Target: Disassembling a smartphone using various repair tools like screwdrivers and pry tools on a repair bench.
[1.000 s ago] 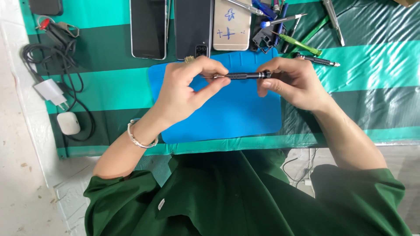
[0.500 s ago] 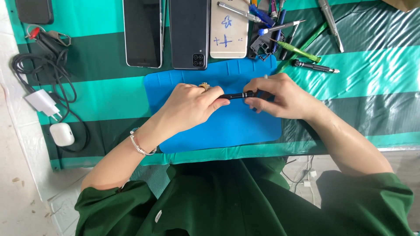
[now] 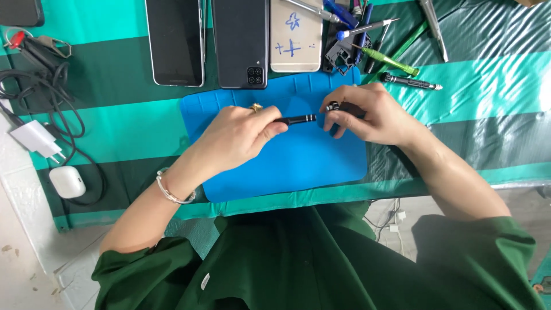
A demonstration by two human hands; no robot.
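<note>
My left hand point(image 3: 238, 136) grips a thin black tool shaft point(image 3: 298, 119) with a silver band over the blue work mat point(image 3: 310, 166). My right hand point(image 3: 370, 115) holds a short black piece with a round silver end point(image 3: 333, 107), close to the shaft's tip with a small gap between them. A ring shows on my left hand and a silver bracelet point(image 3: 172, 192) on that wrist.
Three phones lie face down above the mat: black point(image 3: 175, 43), dark grey point(image 3: 241, 43), and pale point(image 3: 295, 34). Screwdrivers and tweezers point(image 3: 390, 60) are scattered at the upper right. A charger with cables point(image 3: 37, 138) and a white earbud case point(image 3: 67, 182) sit at the left on the green striped cloth point(image 3: 488, 80).
The black tool was held as one piece between both hands; now it is in two parts, one in each hand. Both hands have shifted lower in the view over the mat.
</note>
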